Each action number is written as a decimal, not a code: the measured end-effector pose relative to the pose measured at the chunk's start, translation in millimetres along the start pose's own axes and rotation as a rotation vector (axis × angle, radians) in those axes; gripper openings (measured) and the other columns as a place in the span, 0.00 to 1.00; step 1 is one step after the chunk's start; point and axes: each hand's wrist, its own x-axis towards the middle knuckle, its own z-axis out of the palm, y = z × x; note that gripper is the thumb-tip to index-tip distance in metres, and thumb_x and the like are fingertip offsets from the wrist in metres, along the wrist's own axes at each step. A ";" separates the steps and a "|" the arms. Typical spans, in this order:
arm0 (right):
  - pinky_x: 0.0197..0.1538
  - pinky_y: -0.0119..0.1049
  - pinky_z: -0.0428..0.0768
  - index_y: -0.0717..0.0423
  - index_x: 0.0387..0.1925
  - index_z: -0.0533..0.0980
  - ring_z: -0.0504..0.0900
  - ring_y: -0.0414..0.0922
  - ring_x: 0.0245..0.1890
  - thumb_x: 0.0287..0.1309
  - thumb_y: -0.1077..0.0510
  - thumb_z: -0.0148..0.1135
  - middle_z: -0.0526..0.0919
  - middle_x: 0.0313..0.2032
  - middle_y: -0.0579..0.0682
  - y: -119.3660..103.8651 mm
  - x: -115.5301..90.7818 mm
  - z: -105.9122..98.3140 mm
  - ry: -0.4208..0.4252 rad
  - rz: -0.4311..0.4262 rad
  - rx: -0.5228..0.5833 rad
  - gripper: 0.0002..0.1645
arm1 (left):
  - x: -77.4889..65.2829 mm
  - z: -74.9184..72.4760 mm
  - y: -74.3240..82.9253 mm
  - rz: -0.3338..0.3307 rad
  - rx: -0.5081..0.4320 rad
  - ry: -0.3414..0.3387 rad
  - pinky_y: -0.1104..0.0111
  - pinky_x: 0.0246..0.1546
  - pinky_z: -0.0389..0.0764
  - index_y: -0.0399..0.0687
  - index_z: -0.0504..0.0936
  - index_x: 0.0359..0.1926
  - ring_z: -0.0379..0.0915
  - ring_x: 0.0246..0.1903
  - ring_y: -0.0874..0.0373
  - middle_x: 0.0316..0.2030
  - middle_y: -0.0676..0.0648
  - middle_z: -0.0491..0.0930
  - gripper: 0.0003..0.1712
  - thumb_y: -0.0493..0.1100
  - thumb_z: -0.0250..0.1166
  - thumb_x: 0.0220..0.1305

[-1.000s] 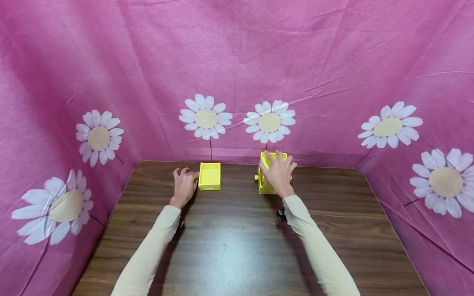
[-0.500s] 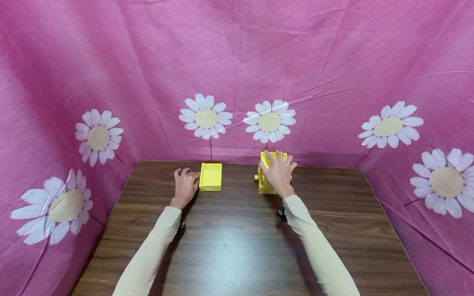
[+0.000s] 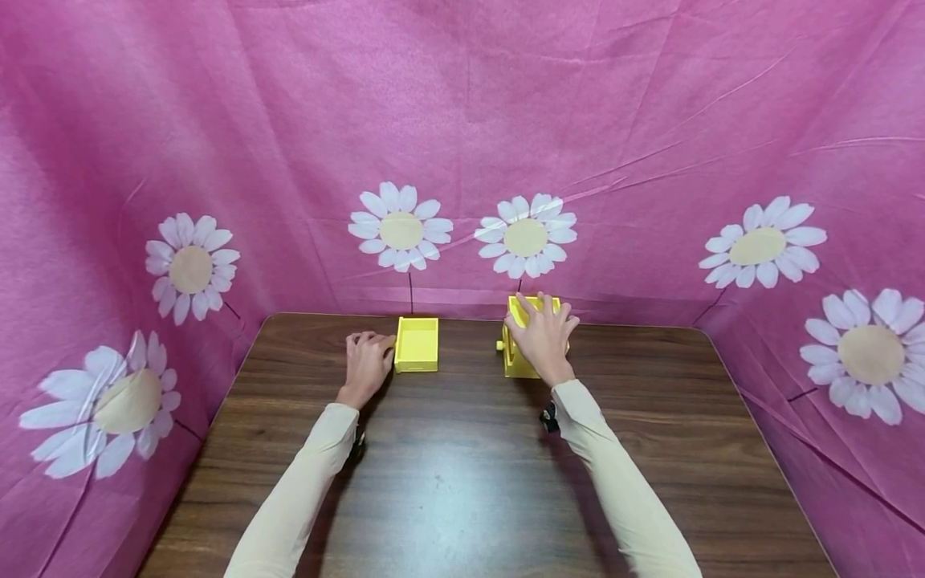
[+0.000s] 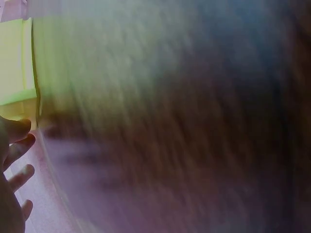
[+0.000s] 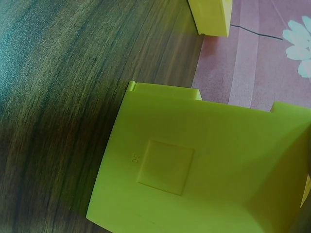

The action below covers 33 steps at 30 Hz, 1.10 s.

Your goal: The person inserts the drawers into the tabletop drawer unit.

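Head view: yellow tray (image 3: 418, 343) opens upward, long axis near-far; left hand (image 3: 367, 361), grip spread, touches its left side; right hand (image 3: 545, 337), also spread, rests on yellow box (image 3: 519, 368).

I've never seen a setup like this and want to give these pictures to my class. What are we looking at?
There is no machine: a person works bare-handed. The widest picture comes from a camera on the head; the other two come from one on each wrist, and the left one is partly blurred. On a wooden table stand a yellow tray and a yellow box. The left hand is at the tray's left side; its grip is hard to see. The right hand rests spread over the box. Behind hangs pink flowered cloth.
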 end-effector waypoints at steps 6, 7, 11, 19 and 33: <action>0.58 0.75 0.58 0.43 0.70 0.77 0.64 0.76 0.61 0.68 0.33 0.53 0.72 0.70 0.63 0.2 0.0 0.2 0.005 -0.001 0.001 0.36 | 1.9 1.1 4.3 -0.005 -0.005 -0.014 0.42 0.55 0.72 0.39 0.90 0.49 0.83 0.45 0.38 0.41 0.40 0.91 0.13 0.34 0.72 0.63; 0.58 0.75 0.58 0.43 0.70 0.77 0.64 0.76 0.61 0.68 0.33 0.53 0.72 0.70 0.63 0.2 0.1 0.1 0.004 0.000 0.001 0.36 | 2.1 1.8 4.7 -0.003 -0.004 -0.009 0.43 0.54 0.72 0.39 0.90 0.49 0.83 0.45 0.39 0.41 0.40 0.91 0.13 0.34 0.73 0.62; 0.59 0.75 0.58 0.43 0.71 0.76 0.63 0.76 0.61 0.68 0.33 0.53 0.72 0.70 0.63 0.0 0.0 -0.4 -0.004 0.004 0.004 0.36 | 3.3 4.9 6.3 -0.003 -0.010 0.003 0.46 0.50 0.73 0.38 0.90 0.49 0.83 0.43 0.40 0.42 0.40 0.91 0.15 0.34 0.74 0.61; 0.58 0.74 0.59 0.43 0.71 0.76 0.63 0.75 0.62 0.68 0.33 0.53 0.71 0.71 0.64 -0.2 0.2 -0.6 -0.010 0.002 -0.002 0.37 | 7.2 5.9 12.9 -0.009 -0.035 0.008 0.48 0.44 0.77 0.38 0.90 0.50 0.83 0.42 0.40 0.43 0.39 0.90 0.14 0.34 0.73 0.62; 0.59 0.75 0.58 0.43 0.71 0.76 0.63 0.76 0.62 0.67 0.32 0.53 0.72 0.70 0.64 0.1 0.6 -0.8 -0.009 0.003 -0.001 0.37 | 7.8 13.0 16.0 0.005 -0.033 0.027 0.46 0.46 0.78 0.41 0.91 0.49 0.85 0.43 0.41 0.39 0.40 0.91 0.14 0.34 0.74 0.60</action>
